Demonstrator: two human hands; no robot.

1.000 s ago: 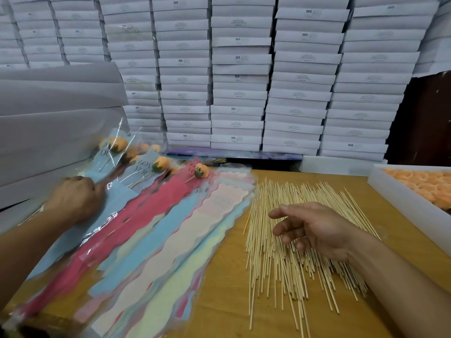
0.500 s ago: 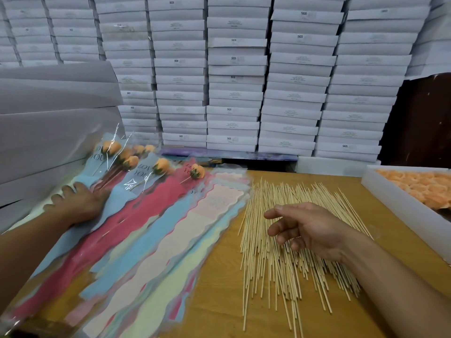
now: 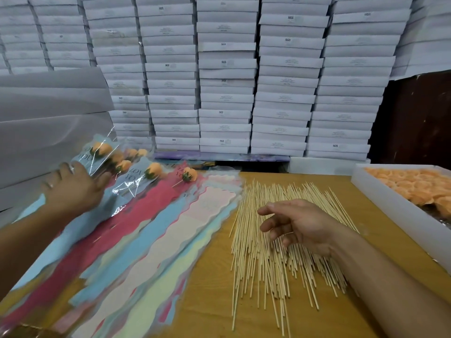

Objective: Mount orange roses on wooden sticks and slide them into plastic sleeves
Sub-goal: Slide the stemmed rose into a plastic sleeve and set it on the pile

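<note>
Several sleeved orange roses (image 3: 153,170) on sticks lie at the far left on a fan of coloured plastic sleeves (image 3: 156,230). My left hand (image 3: 73,189) lies flat on the sleeved roses, fingers spread and pointing away from me. A wide pile of wooden sticks (image 3: 280,245) covers the middle of the wooden table (image 3: 212,289). My right hand (image 3: 295,225) hovers over the sticks with loosely curled fingers and holds nothing. One rose on a bare stick (image 3: 188,175) rests on a red sleeve.
A white tray (image 3: 380,191) with several loose orange roses (image 3: 419,186) stands at the right edge. Stacks of white boxes (image 3: 227,76) form a wall behind the table. Large grey sheets (image 3: 48,113) lean at the left.
My left hand has gone from a curled grip on the sleeves to lying flat and spread, a little farther back. My right hand has stayed over the sticks.
</note>
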